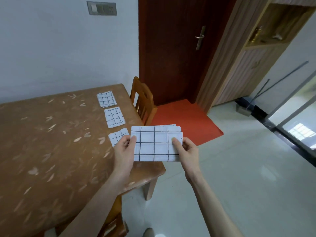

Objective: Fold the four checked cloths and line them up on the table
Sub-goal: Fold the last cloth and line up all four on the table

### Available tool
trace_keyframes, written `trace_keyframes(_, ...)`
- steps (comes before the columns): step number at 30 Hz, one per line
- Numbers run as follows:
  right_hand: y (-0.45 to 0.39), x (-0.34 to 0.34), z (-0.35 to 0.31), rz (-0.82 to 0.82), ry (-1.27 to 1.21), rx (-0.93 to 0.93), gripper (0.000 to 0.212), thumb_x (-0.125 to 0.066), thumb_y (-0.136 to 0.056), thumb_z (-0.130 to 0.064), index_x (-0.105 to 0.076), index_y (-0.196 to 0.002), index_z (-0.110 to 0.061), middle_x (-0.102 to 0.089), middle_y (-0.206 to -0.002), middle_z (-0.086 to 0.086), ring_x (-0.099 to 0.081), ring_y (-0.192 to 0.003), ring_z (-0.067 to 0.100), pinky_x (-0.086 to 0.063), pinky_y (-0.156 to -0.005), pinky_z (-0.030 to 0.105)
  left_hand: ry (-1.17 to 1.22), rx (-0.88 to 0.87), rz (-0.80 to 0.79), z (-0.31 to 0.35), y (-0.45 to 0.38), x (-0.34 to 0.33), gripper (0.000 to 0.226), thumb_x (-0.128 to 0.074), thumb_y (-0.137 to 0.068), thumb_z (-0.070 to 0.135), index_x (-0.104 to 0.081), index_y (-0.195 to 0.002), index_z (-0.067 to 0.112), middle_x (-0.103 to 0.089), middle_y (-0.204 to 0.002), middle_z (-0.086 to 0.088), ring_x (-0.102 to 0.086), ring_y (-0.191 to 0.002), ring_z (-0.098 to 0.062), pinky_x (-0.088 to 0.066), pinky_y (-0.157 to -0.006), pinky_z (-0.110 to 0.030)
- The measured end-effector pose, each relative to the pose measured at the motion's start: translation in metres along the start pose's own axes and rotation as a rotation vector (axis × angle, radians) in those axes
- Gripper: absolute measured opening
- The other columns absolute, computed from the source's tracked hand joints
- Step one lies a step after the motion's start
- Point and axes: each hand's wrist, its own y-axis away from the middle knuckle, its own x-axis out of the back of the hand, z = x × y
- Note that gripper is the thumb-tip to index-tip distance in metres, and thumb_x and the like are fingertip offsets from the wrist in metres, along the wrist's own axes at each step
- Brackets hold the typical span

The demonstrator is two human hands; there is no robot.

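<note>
A white checked cloth (154,143), folded into a wide rectangle, is held flat in the air over the table's right edge. My left hand (124,150) pinches its left side and my right hand (185,148) pinches its right side. Three folded checked cloths lie in a row on the brown table (51,142) along its right side: the far cloth (106,98), the middle cloth (114,117) and the near cloth (118,136). The near one is partly hidden behind my left hand and the held cloth.
A wooden chair (143,101) stands at the table's far right corner, another chair (112,226) near the bottom edge. Beyond are a dark red door (179,48), an orange mat (186,120), a wooden cabinet (248,57) and a dustpan (243,109) on the pale tiled floor.
</note>
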Motion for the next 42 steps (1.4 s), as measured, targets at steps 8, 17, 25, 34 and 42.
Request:
trace_keyframes(8, -0.096, -0.007, 0.007, -0.122, -0.007, -0.024, 0.016, -0.07, -0.099, -0.022, -0.071, -0.092, -0.008, -0.071, -0.079, 0.001, -0.058, -0.072, 0.009, -0.045, -0.064, 0.026, -0.003, -0.029, 0.136, 0.005, -0.058, -0.04, 0.017, -0.061, -0.103, 0.022, -0.071, -0.093, 0.013, -0.077, -0.091, -0.002, -0.074, -0.09, -0.022, -0.06, -0.081, -0.038)
trace_keyframes(17, -0.221, -0.019, 0.025, -0.414, -0.022, -0.064, 0.021, -0.068, -0.1, -0.025, -0.067, -0.089, -0.007, -0.069, -0.085, 0.023, -0.061, -0.075, 0.022, -0.049, -0.068, 0.038, -0.104, -0.063, 0.404, 0.007, -0.112, -0.1, 0.018, -0.058, -0.104, 0.018, -0.069, -0.093, 0.01, -0.067, -0.084, 0.006, -0.062, -0.076, 0.001, -0.043, -0.061, -0.004)
trace_keyframes(25, -0.329, -0.036, 0.03, -0.738, 0.13, -0.041, 0.016, -0.067, -0.1, -0.022, -0.068, -0.092, -0.008, -0.065, -0.081, 0.003, -0.057, -0.073, 0.011, -0.045, -0.063, 0.024, -0.075, -0.083, 0.693, 0.003, -0.152, -0.151, 0.03, -0.058, -0.102, 0.01, -0.055, -0.075, -0.002, -0.047, -0.064, 0.01, -0.041, -0.06, -0.002, -0.034, -0.057, -0.021)
trace_keyframes(34, -0.364, -0.098, 0.026, -1.007, 0.154, -0.023, 0.01, -0.067, -0.1, -0.021, -0.073, -0.098, -0.014, -0.076, -0.094, 0.001, -0.069, -0.084, 0.006, -0.054, -0.075, 0.021, 0.009, -0.041, 0.97, -0.003, -0.149, -0.158, 0.033, -0.056, -0.103, 0.015, -0.054, -0.071, 0.01, -0.049, -0.061, 0.012, -0.04, -0.06, -0.005, -0.032, -0.055, -0.02)
trace_keyframes(42, -0.346, -0.176, 0.028, -1.233, 0.265, 0.129, 0.019, -0.067, -0.1, -0.022, -0.067, -0.083, -0.013, -0.06, -0.072, -0.006, -0.059, -0.07, 0.014, -0.048, -0.071, 0.034, 0.011, -0.03, 1.192, -0.027, -0.15, -0.112, 0.034, -0.058, -0.103, 0.014, -0.049, -0.072, 0.003, -0.038, -0.063, 0.002, -0.032, -0.06, -0.007, -0.027, -0.054, -0.027)
